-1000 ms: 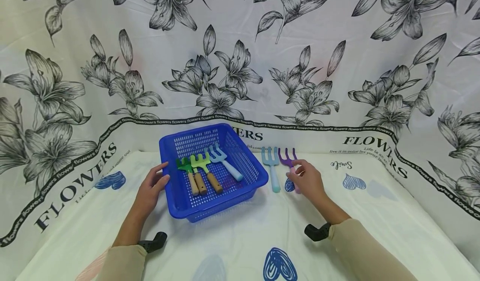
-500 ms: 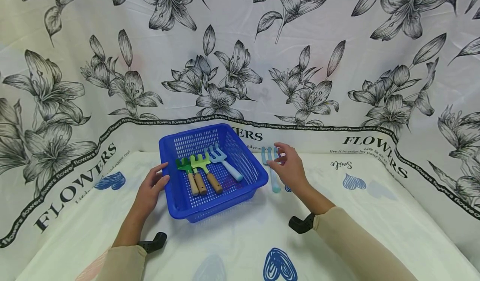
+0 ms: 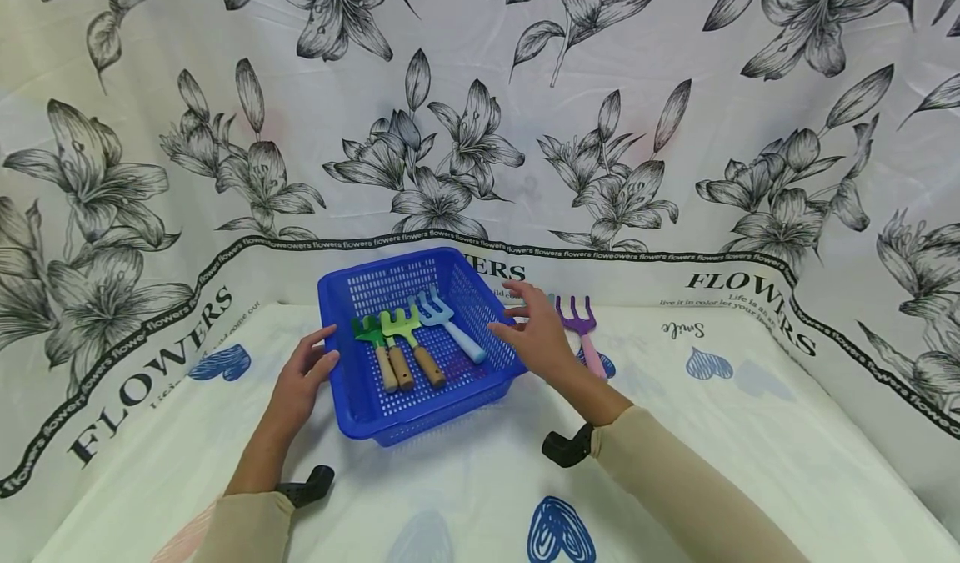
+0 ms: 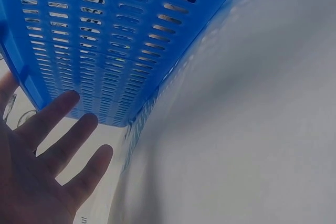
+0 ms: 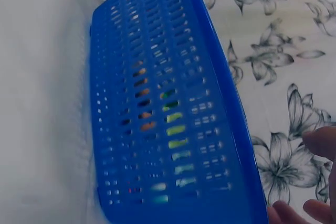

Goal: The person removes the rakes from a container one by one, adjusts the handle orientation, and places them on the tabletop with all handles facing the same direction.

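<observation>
A blue plastic basket (image 3: 442, 409) holds several small hand forks: a dark green fork (image 3: 368, 329), a light green fork (image 3: 402, 322) and a light blue fork (image 3: 467, 343). Wooden handles show on the green ones. My left hand (image 3: 296, 377) is at the basket's left side, its fingers spread and nearly straight beside the perforated wall. My right hand (image 3: 542, 334) is by the right rim, fingers loosely bent with nothing between them. Behind it, another light blue fork (image 3: 551, 299) is mostly hidden. Right of that lies a purple fork (image 3: 577, 319) with a pink handle.
A white cloth (image 3: 465, 496) with printed hearts covers the surface. Flower-printed fabric (image 3: 480, 129) hangs behind and at both sides. Each wrist wears a black device, one on the left (image 3: 307, 486) and one on the right (image 3: 567, 446).
My right hand has moved left, from the purple fork past the loose light blue fork to the basket's right rim. The purple fork is uncovered again. Left hand and basket stay put.
</observation>
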